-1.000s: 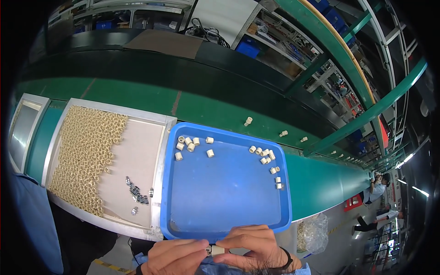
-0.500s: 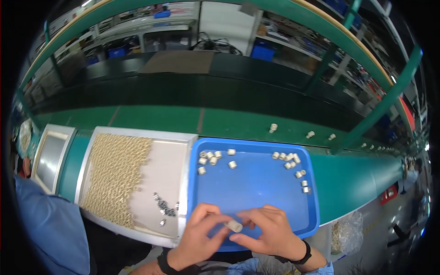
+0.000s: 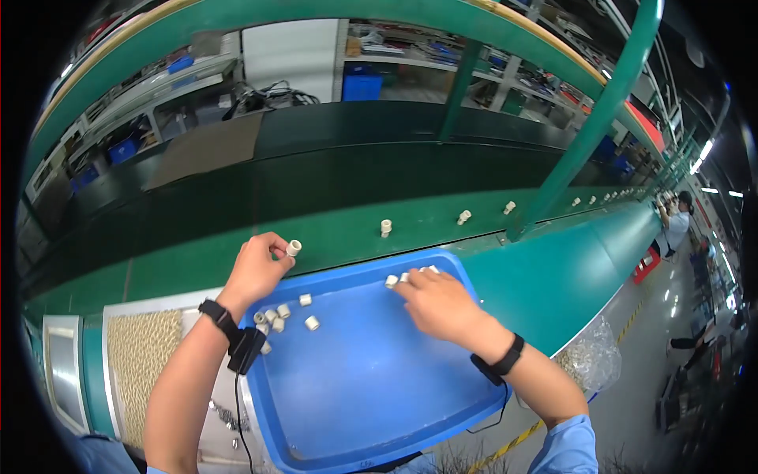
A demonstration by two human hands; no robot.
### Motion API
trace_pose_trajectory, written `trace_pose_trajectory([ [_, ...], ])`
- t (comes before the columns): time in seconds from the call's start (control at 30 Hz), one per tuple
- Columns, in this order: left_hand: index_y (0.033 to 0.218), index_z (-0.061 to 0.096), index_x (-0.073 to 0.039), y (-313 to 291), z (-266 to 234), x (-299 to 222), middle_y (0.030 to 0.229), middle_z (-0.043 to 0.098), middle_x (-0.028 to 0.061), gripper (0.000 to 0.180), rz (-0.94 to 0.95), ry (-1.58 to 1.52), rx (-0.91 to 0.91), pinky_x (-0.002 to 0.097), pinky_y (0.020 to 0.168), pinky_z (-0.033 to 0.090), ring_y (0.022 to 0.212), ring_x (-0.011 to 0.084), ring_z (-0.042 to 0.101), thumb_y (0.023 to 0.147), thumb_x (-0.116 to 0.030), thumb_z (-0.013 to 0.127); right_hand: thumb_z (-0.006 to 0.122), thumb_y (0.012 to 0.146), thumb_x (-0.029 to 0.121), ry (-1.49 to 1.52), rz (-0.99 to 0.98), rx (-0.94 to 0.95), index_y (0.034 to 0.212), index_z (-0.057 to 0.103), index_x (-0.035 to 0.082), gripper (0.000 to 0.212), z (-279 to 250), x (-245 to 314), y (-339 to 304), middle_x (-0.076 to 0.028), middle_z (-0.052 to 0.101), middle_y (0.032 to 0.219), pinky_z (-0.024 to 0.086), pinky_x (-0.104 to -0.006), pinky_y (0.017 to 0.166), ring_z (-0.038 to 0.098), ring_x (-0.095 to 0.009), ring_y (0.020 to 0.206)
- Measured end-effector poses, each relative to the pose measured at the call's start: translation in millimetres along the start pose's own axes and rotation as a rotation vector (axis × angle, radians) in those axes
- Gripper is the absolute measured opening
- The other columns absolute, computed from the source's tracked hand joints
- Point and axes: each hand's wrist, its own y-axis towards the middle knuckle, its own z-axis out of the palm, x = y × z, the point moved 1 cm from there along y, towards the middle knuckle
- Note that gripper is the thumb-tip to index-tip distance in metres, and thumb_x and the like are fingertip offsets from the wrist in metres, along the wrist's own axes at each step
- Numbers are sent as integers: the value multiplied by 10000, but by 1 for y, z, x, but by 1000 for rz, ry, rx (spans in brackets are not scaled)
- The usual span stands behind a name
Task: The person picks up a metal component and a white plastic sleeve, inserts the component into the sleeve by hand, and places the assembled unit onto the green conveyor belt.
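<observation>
My left hand (image 3: 259, 265) is closed in a pinch around a short cream cylindrical fitting (image 3: 294, 248), raised over the green belt just past the blue tray's far edge. My right hand (image 3: 442, 310) reaches into the far right of the blue tray (image 3: 363, 395), its fingertips at a small group of cream pieces there. One cream piece (image 3: 392, 281) shows beside its thumb; the hand covers most of the others, and its grip is hidden. Several more cream pieces (image 3: 283, 311) lie near the tray's left side, close to my left wrist.
A row of cream fittings (image 3: 386, 227) stands spaced along the green belt (image 3: 332, 233). A frame tray (image 3: 115, 379) full of beige pieces lies left, with small metal parts (image 3: 229, 419). A green post (image 3: 584, 126) rises at the right. Another person (image 3: 676, 225) is farther along the line.
My hands have parted from in front of my body. The left has carried a cream fitting forward over the belt; the right has gone to the tray's far right. The view has turned right.
</observation>
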Motion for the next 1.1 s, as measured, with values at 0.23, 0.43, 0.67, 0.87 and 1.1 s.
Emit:
trace_pose_trajectory([
  [0.23, 932, 725, 19, 78, 42, 84, 833, 725, 52, 166, -46, -46, 123, 312, 714, 543, 766, 133, 669, 819, -41, 830, 685, 825, 92, -252, -181, 38, 1066, 738, 84, 247, 38, -5, 37, -81, 655, 1052, 474, -401, 934, 608, -270, 1096],
  [0.43, 936, 720, 32, 86, 54, 88, 818, 725, 61, 183, -28, -132, 184, 308, 722, 549, 748, 132, 671, 805, -22, 836, 698, 828, 121, -268, -190, 102, 960, 742, 69, 148, 27, -5, 38, -88, 672, 1055, 457, -385, 981, 601, -264, 1133],
  [0.67, 1141, 677, 38, 75, 45, 78, 899, 712, 76, 373, -17, 37, 168, 330, 739, 547, 795, 158, 657, 816, -51, 836, 693, 808, 120, 195, -96, -54, 919, 695, 23, 147, 8, 21, 0, -125, 644, 969, 498, -454, 913, 630, -331, 1013],
  [0.87, 1316, 642, 3, -13, -6, -33, 978, 679, 32, 356, 131, -213, 4, 298, 823, 562, 917, 117, 648, 989, -110, 731, 703, 824, 88, 274, -171, -15, 1085, 754, 20, 274, -5, 39, -44, -136, 679, 886, 580, -472, 746, 703, -359, 845],
  [1.1, 1038, 757, -81, -253, 9, -170, 976, 733, 96, 110, 521, -448, 266, 432, 895, 536, 961, 323, 709, 961, -158, 751, 773, 866, 165, 330, -73, 136, 948, 715, 28, 169, -61, 95, -102, -147, 726, 848, 543, -474, 717, 704, -369, 803],
])
